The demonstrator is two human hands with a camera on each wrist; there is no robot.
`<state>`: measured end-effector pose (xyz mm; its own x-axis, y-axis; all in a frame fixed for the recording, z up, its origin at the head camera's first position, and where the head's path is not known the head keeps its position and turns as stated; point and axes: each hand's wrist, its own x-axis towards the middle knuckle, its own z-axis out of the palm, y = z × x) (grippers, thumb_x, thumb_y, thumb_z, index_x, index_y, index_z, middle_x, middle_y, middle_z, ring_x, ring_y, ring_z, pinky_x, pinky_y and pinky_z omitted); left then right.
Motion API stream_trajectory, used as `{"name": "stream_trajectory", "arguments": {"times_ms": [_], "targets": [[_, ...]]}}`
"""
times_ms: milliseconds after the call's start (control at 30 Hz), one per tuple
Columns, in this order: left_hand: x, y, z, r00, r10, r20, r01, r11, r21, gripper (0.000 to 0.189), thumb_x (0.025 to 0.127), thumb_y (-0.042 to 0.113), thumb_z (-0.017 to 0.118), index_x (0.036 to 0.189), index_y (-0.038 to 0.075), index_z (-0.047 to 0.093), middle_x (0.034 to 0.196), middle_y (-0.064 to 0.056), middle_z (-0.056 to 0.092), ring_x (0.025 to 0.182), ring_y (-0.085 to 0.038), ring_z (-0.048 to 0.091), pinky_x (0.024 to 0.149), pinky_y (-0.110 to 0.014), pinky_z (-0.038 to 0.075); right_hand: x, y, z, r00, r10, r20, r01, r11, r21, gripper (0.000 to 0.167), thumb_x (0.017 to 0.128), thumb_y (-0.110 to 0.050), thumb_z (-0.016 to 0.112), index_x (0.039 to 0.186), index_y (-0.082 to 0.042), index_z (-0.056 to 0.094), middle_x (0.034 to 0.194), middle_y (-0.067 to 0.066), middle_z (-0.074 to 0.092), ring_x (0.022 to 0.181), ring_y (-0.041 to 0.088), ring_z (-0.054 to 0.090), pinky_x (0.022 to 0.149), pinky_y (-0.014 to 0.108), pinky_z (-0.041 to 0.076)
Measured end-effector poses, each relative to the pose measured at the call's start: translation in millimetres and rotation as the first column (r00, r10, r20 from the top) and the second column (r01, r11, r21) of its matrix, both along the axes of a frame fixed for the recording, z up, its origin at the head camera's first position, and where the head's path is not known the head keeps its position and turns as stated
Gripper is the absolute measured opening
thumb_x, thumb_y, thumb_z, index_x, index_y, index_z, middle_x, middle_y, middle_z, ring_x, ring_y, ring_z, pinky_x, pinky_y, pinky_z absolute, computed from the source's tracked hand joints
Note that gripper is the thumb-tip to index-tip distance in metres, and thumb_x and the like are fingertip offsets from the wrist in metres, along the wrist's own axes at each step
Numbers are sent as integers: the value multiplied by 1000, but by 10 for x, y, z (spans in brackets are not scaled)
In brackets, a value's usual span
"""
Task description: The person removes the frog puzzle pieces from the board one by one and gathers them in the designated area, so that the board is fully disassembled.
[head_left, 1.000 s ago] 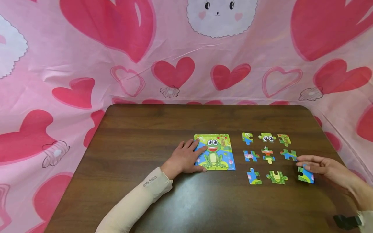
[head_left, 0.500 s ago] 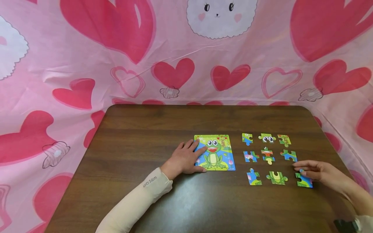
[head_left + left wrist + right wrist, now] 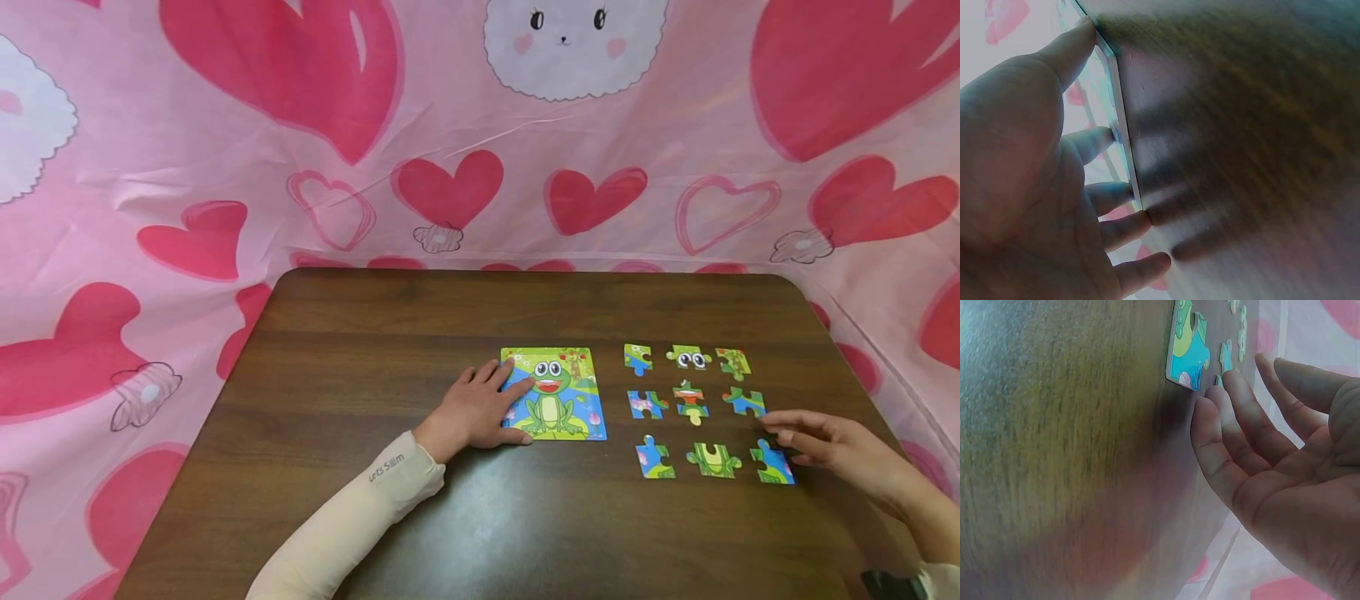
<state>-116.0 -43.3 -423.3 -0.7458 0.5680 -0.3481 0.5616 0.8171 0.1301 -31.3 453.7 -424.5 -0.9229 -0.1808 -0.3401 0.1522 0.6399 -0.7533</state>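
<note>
My left hand [image 3: 477,407] rests with spread fingers on the left side of a square frog picture board [image 3: 553,407]. In the left wrist view its fingertips lie along the edge of the board [image 3: 1124,122]. To the right, the blue and green corner jigsaw piece [image 3: 777,468] lies flat on the table at the lower right of the other pieces. My right hand [image 3: 851,457] hovers just beside it, fingers loosely bent and holding nothing. The right wrist view shows a gap between the fingertips and that corner piece [image 3: 1191,361].
Several other jigsaw pieces lie in spaced rows right of the board, among them the eyes piece [image 3: 687,358], the mouth piece [image 3: 691,404] and the frog body piece [image 3: 714,461]. The brown wooden table [image 3: 360,367] backs onto a pink heart-patterned cloth [image 3: 517,117].
The right hand has set the corner jigsaw piece down, shifted it left towards the frog body piece and let it go. The left hand and the board have stayed still.
</note>
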Motion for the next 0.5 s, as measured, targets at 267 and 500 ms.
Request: {"name": "stream_trajectory", "arguments": {"times_ms": [267, 500], "targets": [[1, 9, 4, 1000, 4, 10, -4, 1000, 13, 88, 90, 72, 57, 162, 35, 23, 171, -6, 15, 157, -30, 19, 122, -52, 26, -16, -11, 45, 992, -22, -128, 22, 1000, -2, 33, 108, -14, 48, 135, 2, 58, 114, -30, 66, 100, -15, 61, 74, 17, 55], [-19, 5, -8, 999, 5, 50, -7, 999, 39, 88, 90, 72, 56, 162, 35, 21, 172, -6, 11, 158, -31, 15, 123, -54, 23, -103, -203, 156, 964, -74, -257, 108, 987, 122, 41, 109, -25, 47, 140, 0, 55, 109, -33, 62, 93, -19, 59, 70, 9, 49]]}}
